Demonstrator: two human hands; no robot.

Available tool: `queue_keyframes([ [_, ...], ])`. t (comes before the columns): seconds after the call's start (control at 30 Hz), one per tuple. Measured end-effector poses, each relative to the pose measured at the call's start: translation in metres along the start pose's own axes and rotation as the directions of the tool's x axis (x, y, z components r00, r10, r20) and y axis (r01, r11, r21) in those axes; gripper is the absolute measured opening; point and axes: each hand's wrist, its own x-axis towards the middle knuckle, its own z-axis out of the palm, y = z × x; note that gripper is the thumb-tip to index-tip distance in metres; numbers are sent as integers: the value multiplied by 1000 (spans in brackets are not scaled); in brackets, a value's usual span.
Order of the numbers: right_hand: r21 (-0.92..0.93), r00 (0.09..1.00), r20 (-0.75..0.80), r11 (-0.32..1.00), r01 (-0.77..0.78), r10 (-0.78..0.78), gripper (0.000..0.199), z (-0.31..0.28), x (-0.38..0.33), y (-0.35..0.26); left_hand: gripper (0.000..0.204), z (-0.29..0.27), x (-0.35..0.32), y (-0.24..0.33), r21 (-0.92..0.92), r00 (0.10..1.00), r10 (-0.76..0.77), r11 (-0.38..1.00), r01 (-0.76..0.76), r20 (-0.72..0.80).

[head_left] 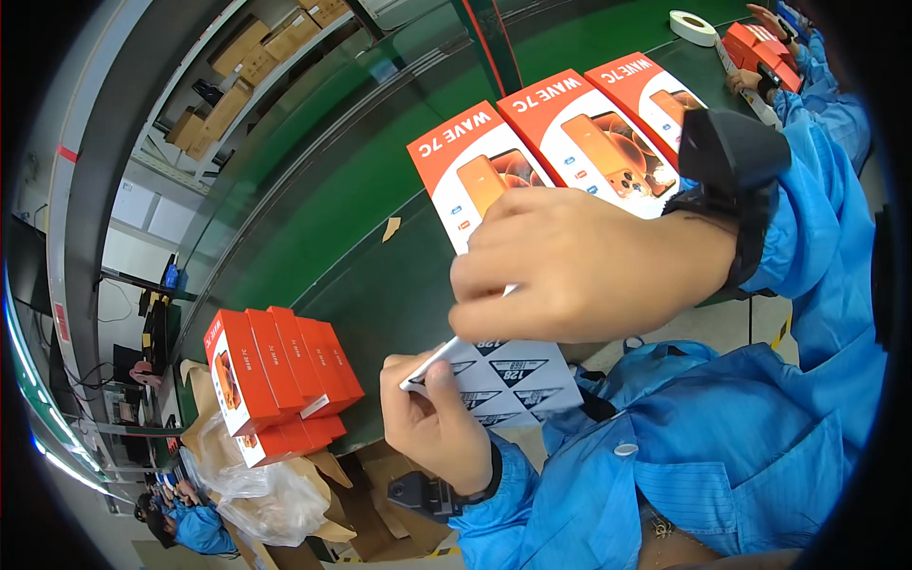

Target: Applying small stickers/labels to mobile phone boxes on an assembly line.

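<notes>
A white sheet of labels (518, 385) printed with black triangular marks is held before my chest, its upper edge bent over. My left hand (435, 418) is closed on the sheet's left end, with the thumb over the bent edge. Across its upper part lies my right hand (579, 271), fingers curled and slightly blurred, closed at the sheet's edge; a white bit shows between its fingers. Whether a single label is lifted there is hidden. Just beyond the right hand, three orange-and-white phone boxes (598, 142) lie side by side on the green bench, partly covered by it.
Several more phone boxes (285, 370) are stacked at the left on the green bench (380, 275). Below them is an open carton (380, 513) with clear plastic (271, 499). A white tape roll (693, 28) and a co-worker's hands (746, 81) are at the far right.
</notes>
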Motion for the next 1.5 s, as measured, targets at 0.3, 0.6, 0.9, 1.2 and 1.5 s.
queue_keyframes([
  [0.3, 635, 986, -124, 772, -9, 114, 3, -10, 13, 4, 18, -9, -13, -26, -26, 985, -82, 997, 79, -153],
  [0.6, 513, 739, 608, 568, -644, 289, 8, 7, 11, 42, 18, 41, -25, -44, 216, 755, 489, 758, -616, 437],
  [0.9, 521, 767, 578, 596, -611, 280, 9, 17, 9, 41, 13, 48, -28, -54, 280, 754, 479, 726, -628, 450],
  [1.2, 535, 776, 562, 591, -604, 285, 9, 16, 2, 41, 14, 52, -30, -59, 231, 758, 487, 753, -616, 433],
  [1.5, 522, 751, 587, 567, -637, 304, 9, 15, 4, 37, 17, 47, -31, -49, 256, 786, 393, 794, -552, 477],
])
